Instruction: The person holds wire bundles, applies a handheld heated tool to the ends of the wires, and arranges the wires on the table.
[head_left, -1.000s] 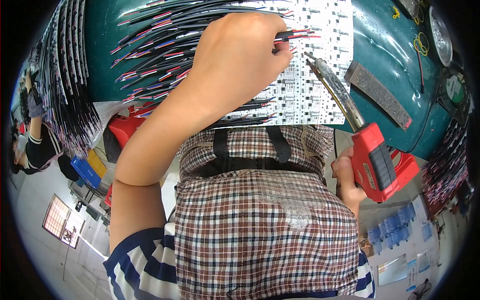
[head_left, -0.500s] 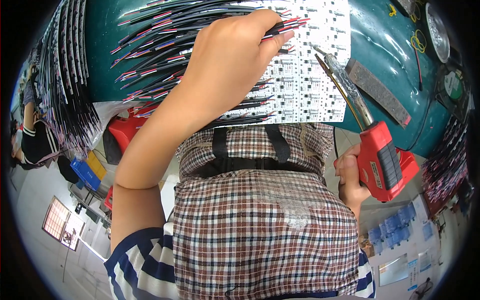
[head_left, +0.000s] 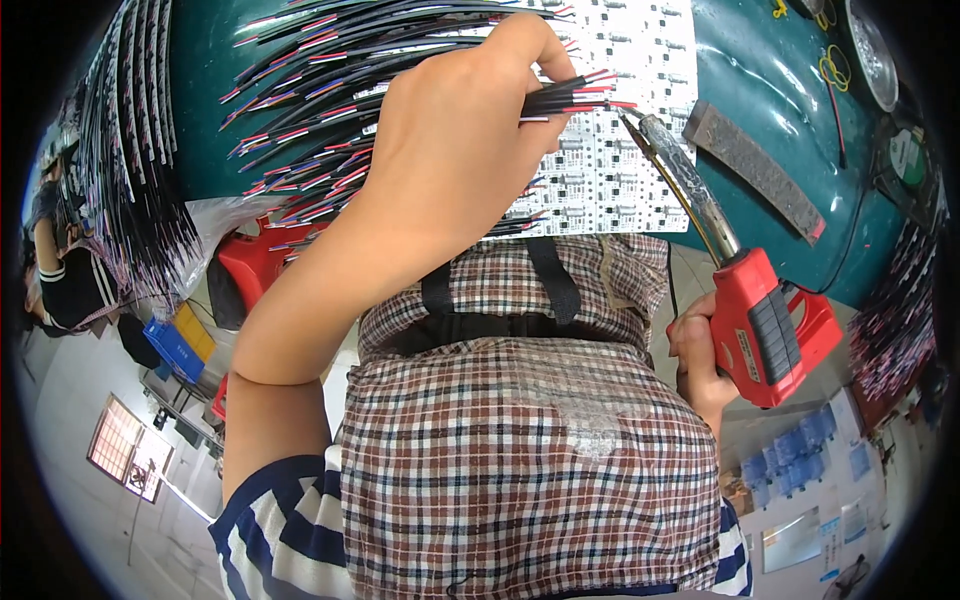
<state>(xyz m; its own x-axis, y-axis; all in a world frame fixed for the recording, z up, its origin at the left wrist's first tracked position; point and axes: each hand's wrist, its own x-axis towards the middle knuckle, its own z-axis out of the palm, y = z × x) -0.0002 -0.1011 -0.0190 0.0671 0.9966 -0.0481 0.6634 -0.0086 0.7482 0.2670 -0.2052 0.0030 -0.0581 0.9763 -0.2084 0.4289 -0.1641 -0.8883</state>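
The left hand [head_left: 450, 150] is pinching a wire bundle [head_left: 575, 98] over the white board [head_left: 610, 170]; the right hand [head_left: 700, 355] is gripping the red soldering gun [head_left: 770, 325], whose hot tip, right beside the left fingers, could burn them.

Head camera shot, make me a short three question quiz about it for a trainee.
1. True or false: the left hand pinches a small bundle of red and black wires.
2. Which tool does the right hand hold? A) red soldering gun B) scissors C) tweezers
3. Fill in: the soldering gun's tip points at the wire ends over the white ____.

Key: 1 true; 2 A, the red soldering gun; 3 circuit board panel.
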